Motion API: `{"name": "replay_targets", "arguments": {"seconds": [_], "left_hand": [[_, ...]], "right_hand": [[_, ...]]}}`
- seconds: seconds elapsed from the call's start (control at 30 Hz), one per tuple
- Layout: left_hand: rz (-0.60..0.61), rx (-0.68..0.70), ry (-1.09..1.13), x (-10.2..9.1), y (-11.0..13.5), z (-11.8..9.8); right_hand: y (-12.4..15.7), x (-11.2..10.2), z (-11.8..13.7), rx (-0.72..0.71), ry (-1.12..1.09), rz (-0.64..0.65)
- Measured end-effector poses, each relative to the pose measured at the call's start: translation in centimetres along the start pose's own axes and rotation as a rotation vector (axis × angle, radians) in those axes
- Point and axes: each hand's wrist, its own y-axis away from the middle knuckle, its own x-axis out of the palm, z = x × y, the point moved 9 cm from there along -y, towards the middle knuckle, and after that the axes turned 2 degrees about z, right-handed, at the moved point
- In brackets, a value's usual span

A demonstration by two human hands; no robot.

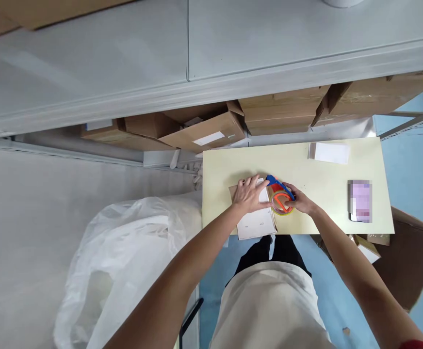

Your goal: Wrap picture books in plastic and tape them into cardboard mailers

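Note:
A small flat cardboard parcel with a white label (257, 224) lies at the near edge of a pale yellow table (306, 169). My left hand (250, 194) rests on top of the parcel with fingers spread, pressing it down. My right hand (300, 201) grips a red and blue tape dispenser (280, 196) holding a roll of clear tape. The dispenser sits against the parcel's right side, touching it.
A white paper slip (331, 152) lies at the table's far edge and a phone (359, 200) at the right. Brown cartons (211, 131) sit under a grey shelf beyond. A large white plastic bag (131, 261) is at left, an open carton (411, 261) at right on the blue floor.

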Motion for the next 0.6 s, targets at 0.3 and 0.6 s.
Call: {"name": "replay_targets", "arguments": {"seconds": [0.3, 0.6], "left_hand": [[-0.021, 0.015, 0.002, -0.2, 0.2, -0.3], [-0.060, -0.122, 0.050, -0.8, 0.1, 0.6]], "right_hand": [[8.8, 0.7, -5.6, 0.059, 0.097, -0.016], [16.1, 6.9, -12.8, 0.065, -0.132, -0.197]]}}
